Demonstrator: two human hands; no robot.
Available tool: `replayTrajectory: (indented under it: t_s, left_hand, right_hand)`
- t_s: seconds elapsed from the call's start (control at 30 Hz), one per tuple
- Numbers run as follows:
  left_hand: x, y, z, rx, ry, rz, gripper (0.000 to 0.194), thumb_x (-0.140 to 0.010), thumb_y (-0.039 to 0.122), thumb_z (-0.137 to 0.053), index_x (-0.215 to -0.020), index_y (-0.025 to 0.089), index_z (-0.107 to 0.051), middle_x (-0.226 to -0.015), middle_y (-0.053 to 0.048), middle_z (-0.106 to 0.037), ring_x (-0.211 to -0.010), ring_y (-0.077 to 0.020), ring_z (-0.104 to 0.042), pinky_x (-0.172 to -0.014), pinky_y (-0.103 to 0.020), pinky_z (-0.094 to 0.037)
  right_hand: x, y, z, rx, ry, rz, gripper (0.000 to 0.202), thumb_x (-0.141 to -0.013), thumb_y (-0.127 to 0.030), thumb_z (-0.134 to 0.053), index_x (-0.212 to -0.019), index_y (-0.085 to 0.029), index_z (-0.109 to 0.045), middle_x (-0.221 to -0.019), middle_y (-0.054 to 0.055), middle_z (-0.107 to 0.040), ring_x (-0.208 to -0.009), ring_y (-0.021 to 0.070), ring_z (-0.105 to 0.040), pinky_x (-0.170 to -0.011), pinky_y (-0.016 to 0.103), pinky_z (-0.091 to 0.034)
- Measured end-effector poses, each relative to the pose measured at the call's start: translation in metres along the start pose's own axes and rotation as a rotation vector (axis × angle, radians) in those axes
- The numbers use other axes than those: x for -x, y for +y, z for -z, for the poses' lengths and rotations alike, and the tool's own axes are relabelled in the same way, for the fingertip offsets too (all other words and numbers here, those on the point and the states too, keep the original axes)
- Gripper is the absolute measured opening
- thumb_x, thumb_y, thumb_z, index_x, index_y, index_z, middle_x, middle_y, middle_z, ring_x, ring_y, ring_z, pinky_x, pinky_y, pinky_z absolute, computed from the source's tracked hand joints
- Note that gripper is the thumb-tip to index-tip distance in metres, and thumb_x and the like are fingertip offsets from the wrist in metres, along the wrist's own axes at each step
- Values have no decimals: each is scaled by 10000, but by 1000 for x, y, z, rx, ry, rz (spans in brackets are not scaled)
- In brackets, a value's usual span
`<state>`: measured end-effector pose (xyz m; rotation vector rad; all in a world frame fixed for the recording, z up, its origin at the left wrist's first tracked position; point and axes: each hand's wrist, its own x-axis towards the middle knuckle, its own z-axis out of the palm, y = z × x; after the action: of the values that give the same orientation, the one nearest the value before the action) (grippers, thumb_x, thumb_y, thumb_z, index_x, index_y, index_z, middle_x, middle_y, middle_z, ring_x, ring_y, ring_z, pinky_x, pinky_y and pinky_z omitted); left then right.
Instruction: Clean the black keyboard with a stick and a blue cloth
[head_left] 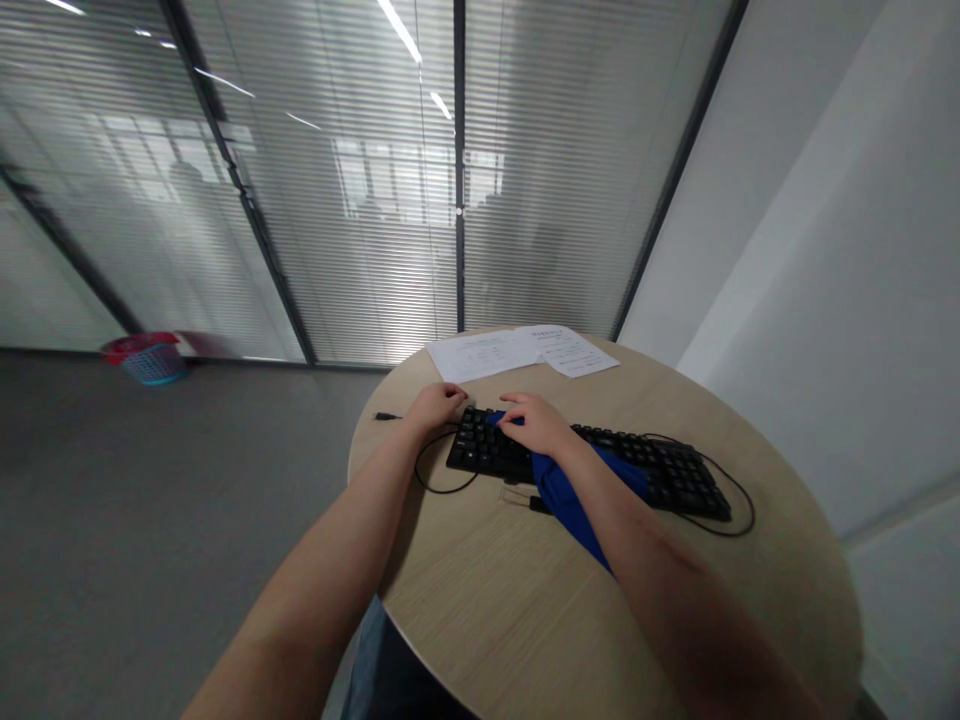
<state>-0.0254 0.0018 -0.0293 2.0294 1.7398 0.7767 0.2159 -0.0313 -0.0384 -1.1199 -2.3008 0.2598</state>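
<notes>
Both forearms are bare from elbow to wrist — no sleeves, watch, bracelet or gloves visible. The left hand (437,404) and right hand (536,422) carry no rings that can be made out. At the lower edge, light blue fabric — apparently trousers — shows between the arms.

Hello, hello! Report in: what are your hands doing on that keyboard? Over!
Left hand steadies keyboard at its end. Right hand presses blue cloth onto the keys. Cable loops beside it, papers beyond.
</notes>
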Motion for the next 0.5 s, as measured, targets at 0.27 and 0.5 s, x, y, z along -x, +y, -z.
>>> replayTrajectory:
  t_s: [0.27, 0.5]
  left_hand:
    - [4, 0, -2, 68, -63, -69, 379, -820, 442, -553, -927, 162, -784, -858, -66, -767, -846, -235, -675, -787, -306, -491]
    - [1, -6, -5, 85, -82, -93, 402, -803, 472, -558, -926, 164, -785, -836, -61, -759, -805, -228, -672, -732, -300, -492]
  right_hand:
    - [1, 0, 0, 11, -23, 53, 191, -905, -345, -644, -912, -254, -812, -1362, 86, -636, -1239, 257, -586, -1104, 437, -406]
    - [0, 4, -3, 21, 28, -2, 197, -906, -327, -639, -894, -241, -816, -1360, 106, -633, -1247, 262, -570, -1113, 443, -389]
